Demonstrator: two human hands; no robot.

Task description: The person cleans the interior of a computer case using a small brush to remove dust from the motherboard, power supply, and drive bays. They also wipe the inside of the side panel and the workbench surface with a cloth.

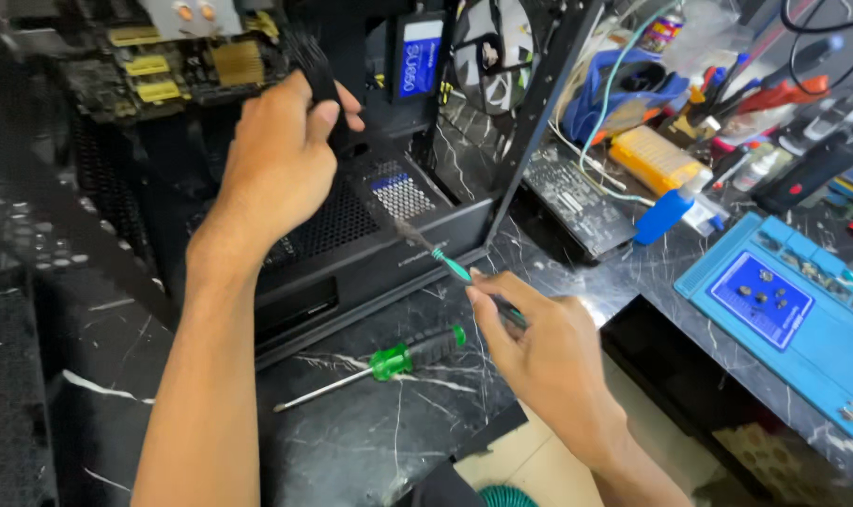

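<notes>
Left hand (281,155): grip clenched around black cable bundle (316,70) inside open computer case (370,253).
Right hand (539,352): grip grasping teal-shafted screwdriver (445,263), tip at power supply (389,202).
Tabletop (379,441): green-handled screwdriver (389,361) lying loose.

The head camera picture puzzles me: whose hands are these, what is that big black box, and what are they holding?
The camera sits on a person's head and looks down at their own bare hands. The left hand grips a bundle of black cables inside an open computer case. The right hand holds a thin teal-handled tool, its tip toward the power supply in the case. A green-handled screwdriver lies loose on the black marble-patterned table. To the right a blue mat holds small screws.
</notes>
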